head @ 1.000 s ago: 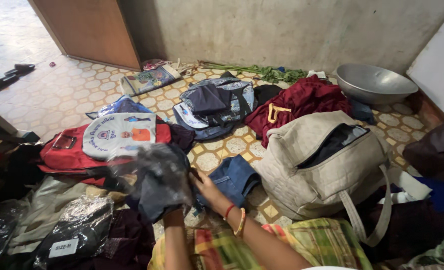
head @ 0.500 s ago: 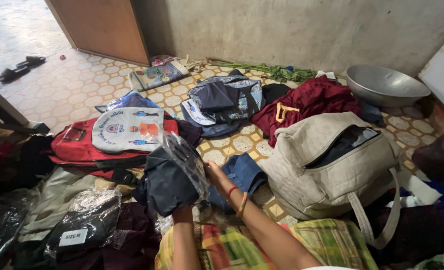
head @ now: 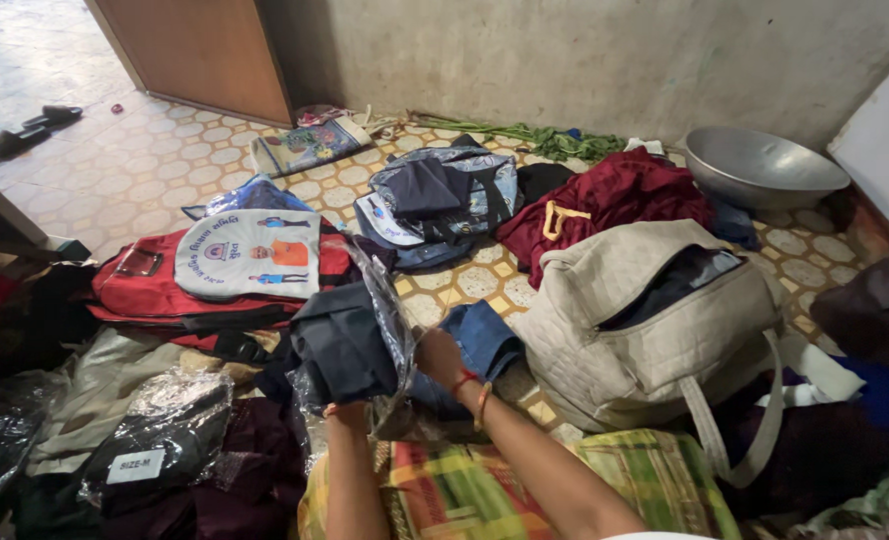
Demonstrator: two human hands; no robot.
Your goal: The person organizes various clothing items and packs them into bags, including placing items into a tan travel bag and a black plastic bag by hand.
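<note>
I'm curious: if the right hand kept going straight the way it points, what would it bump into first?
Probably the folded blue denim cloth just beyond the right hand, which points up the floor; farther on lies the blue-grey backpack, though depth is hard to judge.

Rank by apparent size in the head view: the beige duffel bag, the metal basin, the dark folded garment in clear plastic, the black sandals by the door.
1. Beige duffel bag
2. Metal basin, though it lies farther from the camera, so its rank is unsure against the next
3. Dark folded garment in clear plastic, held close to the camera
4. Black sandals
</note>
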